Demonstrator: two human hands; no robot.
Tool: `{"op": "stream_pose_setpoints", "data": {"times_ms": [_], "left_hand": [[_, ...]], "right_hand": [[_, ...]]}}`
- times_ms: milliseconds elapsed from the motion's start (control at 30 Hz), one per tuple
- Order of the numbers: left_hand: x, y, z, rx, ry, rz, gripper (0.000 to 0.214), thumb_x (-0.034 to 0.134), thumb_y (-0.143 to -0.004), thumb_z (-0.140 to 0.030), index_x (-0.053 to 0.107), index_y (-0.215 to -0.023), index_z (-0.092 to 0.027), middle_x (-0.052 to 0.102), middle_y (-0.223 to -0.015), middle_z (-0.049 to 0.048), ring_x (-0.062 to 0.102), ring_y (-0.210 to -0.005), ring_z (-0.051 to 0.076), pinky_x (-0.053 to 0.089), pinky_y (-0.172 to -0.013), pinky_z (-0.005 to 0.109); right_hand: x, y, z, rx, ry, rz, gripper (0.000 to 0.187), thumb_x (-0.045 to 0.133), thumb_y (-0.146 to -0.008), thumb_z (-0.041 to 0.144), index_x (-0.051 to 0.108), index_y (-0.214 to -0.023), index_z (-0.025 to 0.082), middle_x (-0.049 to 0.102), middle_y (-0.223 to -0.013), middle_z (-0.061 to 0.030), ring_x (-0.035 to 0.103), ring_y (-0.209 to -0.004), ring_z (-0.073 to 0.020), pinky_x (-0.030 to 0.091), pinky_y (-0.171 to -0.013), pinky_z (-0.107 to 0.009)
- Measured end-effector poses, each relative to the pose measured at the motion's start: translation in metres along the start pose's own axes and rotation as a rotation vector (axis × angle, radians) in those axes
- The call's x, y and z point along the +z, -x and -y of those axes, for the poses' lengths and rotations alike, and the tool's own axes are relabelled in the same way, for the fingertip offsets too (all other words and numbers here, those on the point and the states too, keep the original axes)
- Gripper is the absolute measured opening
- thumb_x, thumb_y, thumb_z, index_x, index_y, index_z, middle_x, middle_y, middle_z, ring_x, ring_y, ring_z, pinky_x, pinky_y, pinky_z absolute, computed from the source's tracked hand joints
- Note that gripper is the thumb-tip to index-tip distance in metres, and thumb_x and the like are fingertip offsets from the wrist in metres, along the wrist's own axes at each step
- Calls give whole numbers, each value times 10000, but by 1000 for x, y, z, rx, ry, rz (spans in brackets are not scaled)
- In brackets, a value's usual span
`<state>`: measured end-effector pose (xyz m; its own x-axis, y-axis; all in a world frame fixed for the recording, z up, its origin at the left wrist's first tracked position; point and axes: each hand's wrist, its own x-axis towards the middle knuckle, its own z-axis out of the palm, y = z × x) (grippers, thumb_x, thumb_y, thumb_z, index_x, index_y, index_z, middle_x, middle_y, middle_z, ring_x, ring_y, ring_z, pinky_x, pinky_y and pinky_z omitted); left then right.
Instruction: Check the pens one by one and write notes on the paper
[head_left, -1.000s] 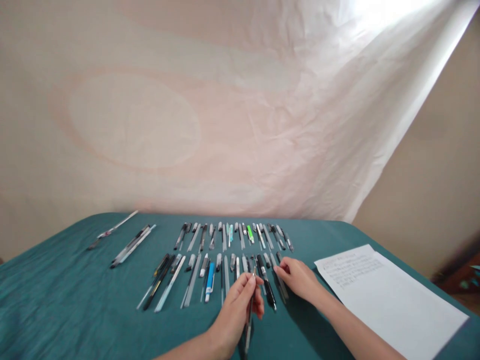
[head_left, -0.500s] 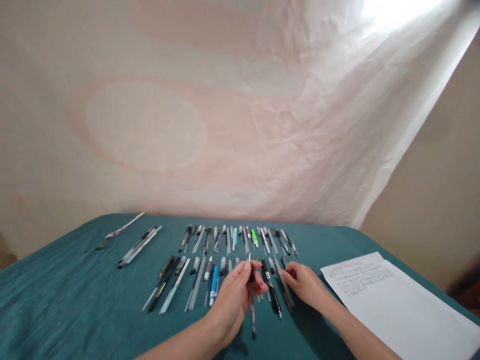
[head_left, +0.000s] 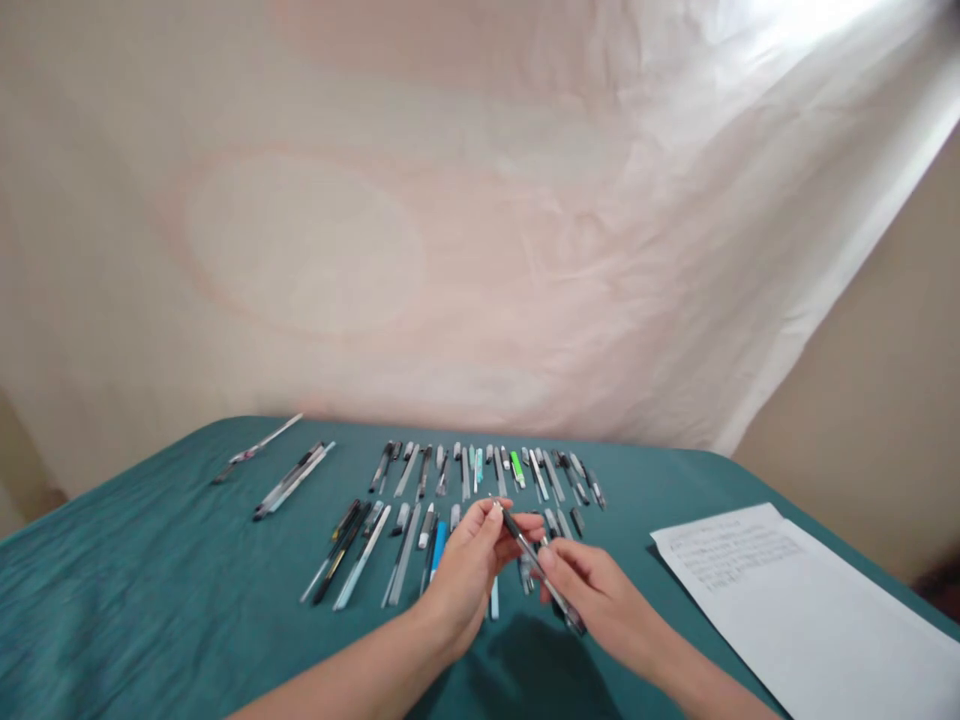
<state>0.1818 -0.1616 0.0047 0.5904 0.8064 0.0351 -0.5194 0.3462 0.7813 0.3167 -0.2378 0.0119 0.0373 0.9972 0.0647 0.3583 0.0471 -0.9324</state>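
Observation:
A slim pen (head_left: 523,540) with a dark front part and a clear barrel is held above the table, slanting down to the right. My left hand (head_left: 469,570) pinches its upper end, by the metallic tip, between thumb and fingers. Lower on the barrel, my right hand (head_left: 600,585) is closed with thumb and fingers around the pen. Both hands hover over the near row of pens and partly hide it. A blue pen (head_left: 439,545) shows just left of my left hand. A small dark cap (head_left: 577,520) lies beyond my right hand.
A far row of pens and caps, including a green one (head_left: 517,470), spans the dark green cloth (head_left: 150,600). Black and pale pens (head_left: 361,560) lie at the near left. A bundle of pens (head_left: 294,482) lies farther left. Written paper sheets (head_left: 795,610) lie at the right.
My right hand has left the pens on the table and come over to the held pen. That pen has turned from nearly vertical in view to slanting down rightward.

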Motion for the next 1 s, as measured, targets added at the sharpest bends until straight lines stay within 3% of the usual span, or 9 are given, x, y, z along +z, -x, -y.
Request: {"op": "stream_pose_setpoints", "data": {"times_ms": [133, 400, 533, 633, 833, 1000], "left_hand": [[-1, -1, -3, -22, -4, -26, 226, 506, -835, -356, 476, -957, -168, 654, -942, 105, 607, -897, 213, 418, -829, 361], [-1, 7, 10, -101, -57, 56, 299, 509, -822, -400, 535, -979, -146, 652, -911, 95, 590, -744, 163, 428, -713, 298], [-1, 7, 10, -80, -105, 52, 316, 541, -791, -426, 553, -950, -153, 641, -808, 59, 590, -783, 174, 420, -765, 307], [-1, 9, 10, -111, -159, 82, 332, 531, -791, -441, 555, -964, -159, 613, -755, 36, 583, -704, 152, 433, -691, 281], [-2, 12, 16, -130, -189, 132, 332, 502, -806, -447, 564, -915, -139, 598, -729, 35, 533, -564, 105, 402, -543, 223], [-3, 11, 16, -163, -211, 154, 368, 522, -781, -474, 570, -914, -134, 611, -735, 47, 533, -558, 105, 381, -512, 204]], "right_hand": [[4, 1, -3, 87, -70, 87, 451, 350, -854, 519, 590, -782, 144, 543, -564, 6, 403, -427, -69, 306, -408, -177], [4, -1, -7, 85, -61, 86, 439, 389, -834, 520, 547, -654, 152, 519, -531, 19, 394, -398, -65, 299, -393, -182], [-13, -10, -1, 0, 102, -59, 399, 458, -806, 503, 566, -655, 150, 537, -565, 10, 464, -500, -98, 350, -472, -204], [-16, -24, 7, -35, 38, -176, 366, 488, -789, 503, 563, -703, 155, 551, -611, 8, 476, -544, -102, 367, -510, -208], [-2, -47, 13, 58, -174, -202, 374, 592, -699, 521, 515, -633, 161, 521, -529, 33, 434, -473, -83, 336, -468, -204], [-7, -47, 2, 127, -234, -186, 385, 618, -669, 523, 536, -620, 150, 564, -541, 8, 462, -476, -91, 332, -471, -212]]}}
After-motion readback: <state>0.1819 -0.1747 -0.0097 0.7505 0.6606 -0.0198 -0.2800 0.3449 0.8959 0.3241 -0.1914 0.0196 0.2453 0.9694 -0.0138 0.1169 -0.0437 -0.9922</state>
